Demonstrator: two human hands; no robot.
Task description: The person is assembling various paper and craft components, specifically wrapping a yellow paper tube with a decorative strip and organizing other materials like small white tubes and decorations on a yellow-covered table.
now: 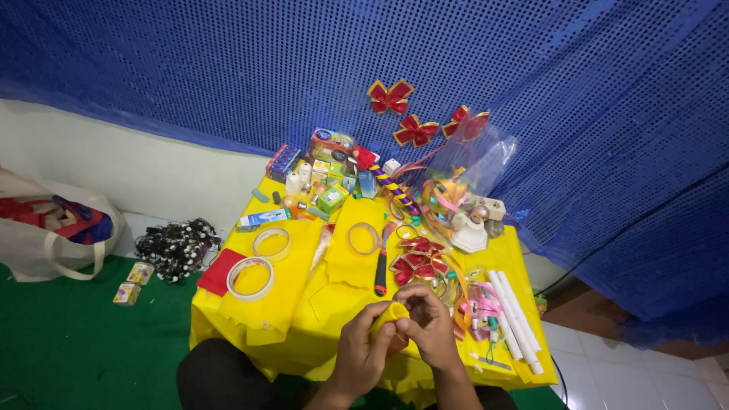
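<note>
Both my hands meet at the near edge of a low table covered in yellow paper (281, 304). My left hand (363, 351) and my right hand (431, 326) pinch and fold a small piece of yellow material (389, 315) between the fingers. Just beyond them lie red ribbon bows (416, 258) and a utility knife with a red and black handle (381, 269). Two rolls of clear tape (250, 279) lie to the left on the table.
White tubes (515, 315) lie at the table's right edge beside pink ribbon bits. Small boxes and bottles (323, 182) crowd the far side. Red bows (391, 96) hang on the blue sequin backdrop. A white bag (45, 235) and dark bead strings (176, 247) sit on the green floor.
</note>
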